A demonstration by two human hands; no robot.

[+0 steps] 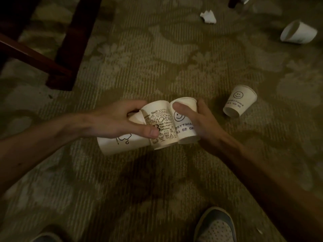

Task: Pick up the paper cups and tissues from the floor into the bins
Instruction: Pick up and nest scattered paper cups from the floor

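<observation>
1. Target: loose smiley cup (pixel 239 101) lies on the carpet (pixel 157 180) just right of the right hand (pixel 201 119) and slightly beyond it. Its long axis slants, mouth up-right and away, base toward the person. Right hand is far nearer than the left.
2. Hands: close together, both full. Left hand (pixel 111 124) grips the doodle-print cup (pixel 160 126), with the cloud-print cup (pixel 115 144) under the palm. Right hand wraps the held smiley cup (pixel 183 126), which touches the doodle-print cup.
3. Farther out: white cup (pixel 298 32) on its side, well beyond-right; crumpled tissue (pixel 208 16) well beyond. No bin in view.
4. Materials: thin tapered paper cups with rolled rims, likely easy to crush; wadded soft tissue; ribbed, patterned carpet.
5. Likely need: nest the held cups to free the right hand.
</observation>
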